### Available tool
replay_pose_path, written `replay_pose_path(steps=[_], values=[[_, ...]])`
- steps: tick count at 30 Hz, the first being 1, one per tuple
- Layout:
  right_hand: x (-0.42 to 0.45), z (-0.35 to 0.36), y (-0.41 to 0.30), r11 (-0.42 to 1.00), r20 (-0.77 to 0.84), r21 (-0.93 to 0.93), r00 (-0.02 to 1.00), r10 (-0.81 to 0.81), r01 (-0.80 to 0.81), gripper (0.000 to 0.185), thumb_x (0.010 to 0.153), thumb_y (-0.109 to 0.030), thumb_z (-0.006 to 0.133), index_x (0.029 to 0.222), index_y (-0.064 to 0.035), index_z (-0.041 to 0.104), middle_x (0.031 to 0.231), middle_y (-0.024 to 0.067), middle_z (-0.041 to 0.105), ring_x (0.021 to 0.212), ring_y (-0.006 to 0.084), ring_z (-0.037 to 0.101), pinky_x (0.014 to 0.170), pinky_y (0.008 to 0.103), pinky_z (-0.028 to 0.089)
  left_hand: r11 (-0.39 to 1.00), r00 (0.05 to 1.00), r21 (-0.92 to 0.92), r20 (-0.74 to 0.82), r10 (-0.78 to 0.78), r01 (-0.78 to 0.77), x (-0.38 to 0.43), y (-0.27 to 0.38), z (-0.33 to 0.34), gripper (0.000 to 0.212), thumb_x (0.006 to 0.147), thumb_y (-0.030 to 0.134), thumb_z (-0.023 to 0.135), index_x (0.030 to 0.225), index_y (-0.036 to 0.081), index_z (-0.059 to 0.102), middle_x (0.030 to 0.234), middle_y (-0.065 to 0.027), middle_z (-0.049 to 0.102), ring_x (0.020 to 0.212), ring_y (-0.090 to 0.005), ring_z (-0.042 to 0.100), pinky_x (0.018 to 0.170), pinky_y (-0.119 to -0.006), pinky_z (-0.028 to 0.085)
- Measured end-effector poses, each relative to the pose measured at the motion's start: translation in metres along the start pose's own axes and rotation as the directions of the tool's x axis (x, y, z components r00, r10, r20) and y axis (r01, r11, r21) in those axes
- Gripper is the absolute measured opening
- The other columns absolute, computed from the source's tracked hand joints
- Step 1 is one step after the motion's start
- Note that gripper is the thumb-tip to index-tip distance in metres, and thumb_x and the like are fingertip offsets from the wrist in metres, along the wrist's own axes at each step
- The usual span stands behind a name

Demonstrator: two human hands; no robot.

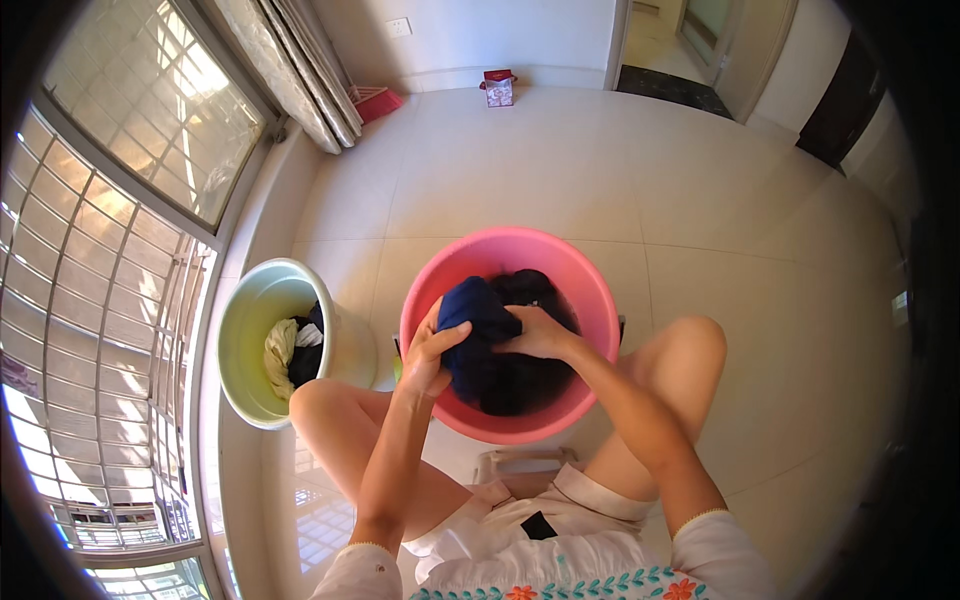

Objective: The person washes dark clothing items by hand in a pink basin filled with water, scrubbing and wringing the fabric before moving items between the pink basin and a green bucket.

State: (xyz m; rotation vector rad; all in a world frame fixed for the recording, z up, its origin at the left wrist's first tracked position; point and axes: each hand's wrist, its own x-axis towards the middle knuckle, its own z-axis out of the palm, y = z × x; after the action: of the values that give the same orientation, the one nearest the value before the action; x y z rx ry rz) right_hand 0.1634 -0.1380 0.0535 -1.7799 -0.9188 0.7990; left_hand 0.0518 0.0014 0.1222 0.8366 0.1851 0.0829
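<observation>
A pink plastic basin (pixel 510 435) stands on the floor between my bare knees, with dark wet clothes (pixel 525 386) lying in it. Above its left half, my left hand (pixel 435 349) grips a bunched navy-blue cloth (pixel 471 304), thumb on top. My right hand (pixel 536 334) holds the right side of the same cloth, its fingertips partly hidden by the fabric. To the left is a pale green bucket (pixel 232 345) holding a cream garment (pixel 280 356) and dark cloths (pixel 304 367).
A barred window (pixel 97 225) and a patterned curtain (pixel 300 82) are at the left. Against the far wall are a red dustpan or broom head (pixel 377 103) and a small red-and-white box (pixel 499 91). A doorway opens at the upper right. Part of a stool (pixel 491 465) shows below the basin.
</observation>
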Motion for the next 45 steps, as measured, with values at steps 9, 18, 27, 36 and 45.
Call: replay_pose_path(steps=[9,18,27,36,45], values=[[0.003,-0.013,-0.031,0.878,-0.341,0.424,0.937,-0.072,0.222,0.055,0.059,0.005,0.042,0.113,-0.001,0.043,0.101,0.0092,0.051,0.094,0.016,0.049,0.077,0.0266,0.04,0.951,0.945,-0.258,-0.231,-0.23,0.169,0.026,-0.045,-0.044,0.041,0.084,0.036,0.045,0.111,0.006,0.044,0.104,-0.0068,0.053,0.095,-0.0202,0.052,0.083,-0.034,0.042],[-0.001,0.056,-0.047,0.752,-0.322,-0.631,0.817,-0.479,0.192,0.033,0.071,-0.033,0.059,0.086,-0.0055,0.05,0.063,0.0101,0.049,0.048,0.0255,0.053,0.04,0.033,0.044,0.964,0.976,-0.259,-0.19,-0.108,0.056,0.04,-0.091,-0.07,0.023,0.08,0.034,0.053,0.08,0.011,0.055,0.07,-0.0029,0.055,0.064,-0.0154,0.054,0.06,-0.029,0.047],[0.011,0.033,-0.033,0.879,-0.484,-0.467,0.804,-0.346,0.097,0.026,0.079,-0.026,0.05,0.063,-0.0055,0.047,0.053,0.0142,0.052,0.049,0.0312,0.053,0.043,0.0402,0.041,0.925,0.751,-0.322,-0.556,-0.357,0.201,0.041,-0.068,-0.024,0.013,0.077,0.02,0.051,0.073,0.008,0.054,0.065,-0.0018,0.054,0.061,-0.0142,0.053,0.057,-0.028,0.046],[0.014,0.012,-0.022,0.881,-0.542,-0.464,0.816,-0.202,-0.091,0.027,0.079,-0.029,0.052,0.067,-0.0053,0.049,0.062,0.0123,0.056,0.053,0.0306,0.054,0.047,0.0396,0.042,0.901,0.836,-0.228,-0.342,-0.429,0.369,0.027,-0.056,-0.012,0.019,0.083,0.023,0.046,0.081,0.007,0.057,0.073,-0.0046,0.059,0.065,-0.0149,0.057,0.064,-0.027,0.047],[-0.009,-0.022,-0.046,0.99,-0.195,0.101,0.978,-0.073,0.094,0.021,0.073,-0.02,0.059,0.085,-0.0031,0.056,0.078,0.0052,0.057,0.076,0.014,0.053,0.07,0.0283,0.041,0.292,0.976,0.933,0.185,0.119,-0.212,0.021,-0.032,-0.028,0.055,0.066,0.027,0.069,0.109,0.003,0.045,0.092,-0.0055,0.051,0.089,-0.0143,0.047,0.081,-0.025,0.037]])
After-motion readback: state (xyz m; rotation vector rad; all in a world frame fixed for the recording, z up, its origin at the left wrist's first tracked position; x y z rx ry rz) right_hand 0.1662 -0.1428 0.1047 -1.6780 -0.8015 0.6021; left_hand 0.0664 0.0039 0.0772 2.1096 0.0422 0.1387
